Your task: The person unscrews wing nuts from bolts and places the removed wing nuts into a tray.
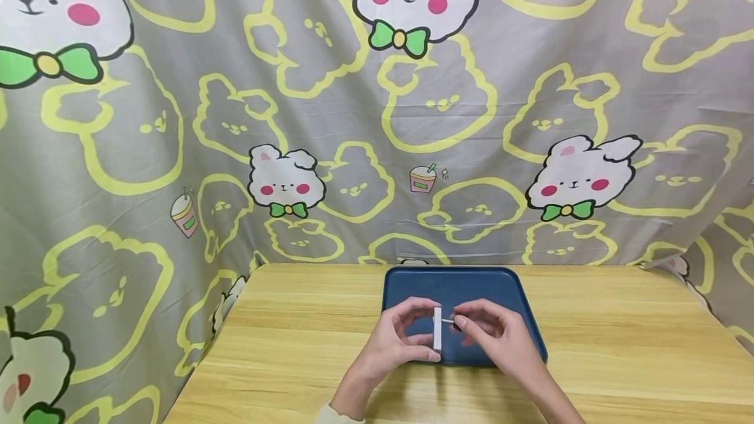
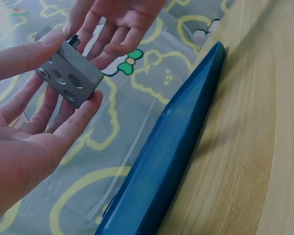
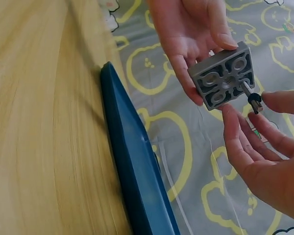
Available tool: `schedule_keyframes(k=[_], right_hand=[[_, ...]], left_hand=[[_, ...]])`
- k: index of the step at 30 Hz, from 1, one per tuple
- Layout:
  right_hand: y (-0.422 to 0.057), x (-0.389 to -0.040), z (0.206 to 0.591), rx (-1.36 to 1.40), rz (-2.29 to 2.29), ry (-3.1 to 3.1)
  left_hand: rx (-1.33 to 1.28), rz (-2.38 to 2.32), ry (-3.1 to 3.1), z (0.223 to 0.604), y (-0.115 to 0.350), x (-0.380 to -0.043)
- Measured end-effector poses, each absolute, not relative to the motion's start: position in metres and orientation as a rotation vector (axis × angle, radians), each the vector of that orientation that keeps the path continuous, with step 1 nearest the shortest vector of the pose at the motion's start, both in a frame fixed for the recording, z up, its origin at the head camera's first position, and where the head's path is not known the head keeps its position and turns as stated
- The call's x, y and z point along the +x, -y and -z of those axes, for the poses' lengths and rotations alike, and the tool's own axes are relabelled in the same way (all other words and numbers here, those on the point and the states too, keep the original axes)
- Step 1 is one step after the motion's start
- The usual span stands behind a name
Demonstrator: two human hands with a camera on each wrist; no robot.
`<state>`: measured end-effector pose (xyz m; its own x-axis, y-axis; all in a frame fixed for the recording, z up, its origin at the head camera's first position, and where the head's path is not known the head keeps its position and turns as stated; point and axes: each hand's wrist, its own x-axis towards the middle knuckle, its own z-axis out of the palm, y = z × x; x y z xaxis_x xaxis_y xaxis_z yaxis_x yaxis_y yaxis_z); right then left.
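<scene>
My left hand [image 1: 391, 332] grips a small grey square block [image 1: 438, 329] by its edges, standing it on edge over the tray. Several round holes show on one face of the block [image 2: 68, 76] in the left wrist view; the other face [image 3: 223, 78], in the right wrist view, is ribbed around ringed holes. A metal bolt [image 3: 249, 90] with a black ring [image 3: 254, 97] juts from a corner hole on that ribbed face. Thumb and forefinger of my right hand [image 1: 497, 332] pinch the bolt's outer end, its remaining fingers loosely bent beneath the block.
A dark blue tray [image 1: 453, 275] with a raised rim lies on the wooden table [image 1: 306, 332] below both hands. Behind the table and along its sides hangs a grey cloth [image 1: 353, 123] printed with rabbits and yellow outlines.
</scene>
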<state>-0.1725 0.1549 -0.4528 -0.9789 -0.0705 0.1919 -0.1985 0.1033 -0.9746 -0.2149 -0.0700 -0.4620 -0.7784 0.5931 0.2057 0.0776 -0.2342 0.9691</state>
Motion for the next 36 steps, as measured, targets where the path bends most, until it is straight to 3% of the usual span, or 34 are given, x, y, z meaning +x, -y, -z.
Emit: schedule_keyframes(k=[18,36], right_hand=[[-0.1637,-0.1751,0.4519,0.173,-2.372,2.245],[-0.1556,-0.1731,0.4559,0.435,-1.861,2.262]], left_hand=[[0.839,-2.044,-1.702,0.4631,0.0671,-0.2143],[0.744,-2.051,-1.715,0.4646,0.0691,-0.2145]])
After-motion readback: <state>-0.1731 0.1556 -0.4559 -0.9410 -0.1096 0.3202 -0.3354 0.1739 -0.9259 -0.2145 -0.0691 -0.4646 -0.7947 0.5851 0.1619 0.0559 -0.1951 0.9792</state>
